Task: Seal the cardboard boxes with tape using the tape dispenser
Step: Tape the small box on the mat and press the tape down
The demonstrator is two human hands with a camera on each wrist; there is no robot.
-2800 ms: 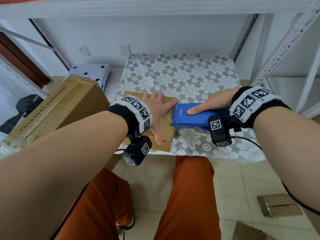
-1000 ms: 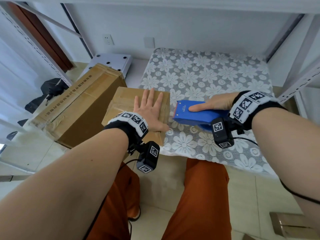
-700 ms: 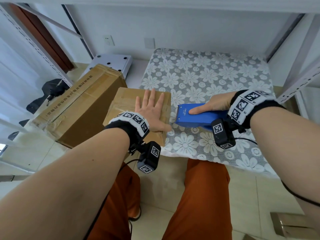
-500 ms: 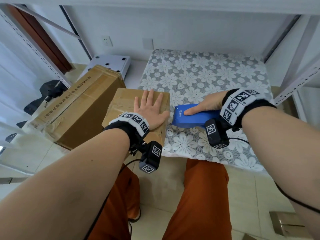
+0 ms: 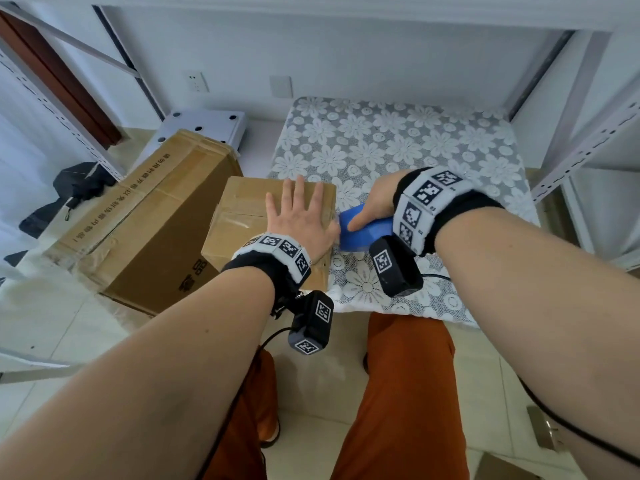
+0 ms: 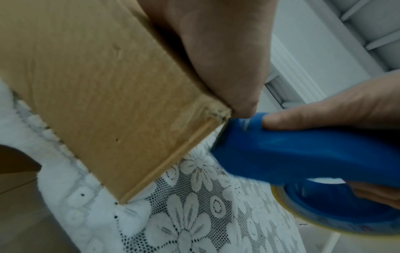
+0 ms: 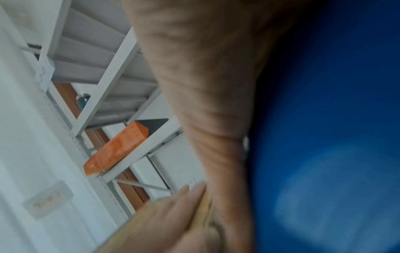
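Tape dispenser nose now at the small box's edge, left hand flat on top.

Against 0.5 s ago, the right hand [image 5: 375, 202] has tipped the blue tape dispenser [image 5: 363, 233] nose-down and brought it against the near right corner of the small cardboard box [image 5: 242, 220], right beside the left thumb; its fingers [image 6: 303, 118] are curled round the dispenser body, forefinger laid along the top. The left hand [image 5: 298, 220] stays spread, fingers straight, pressing the box lid, holding nothing. The box sits half on the lace-covered surface [image 5: 398, 143], under the left fingers. Left of those fingers stands 1 large cardboard box [image 5: 149, 220] on the floor, a white device [image 5: 204, 124] beyond it. In the right wrist view the dispenser and hand block most of the frame; shelving [image 7: 112, 82] shows behind.
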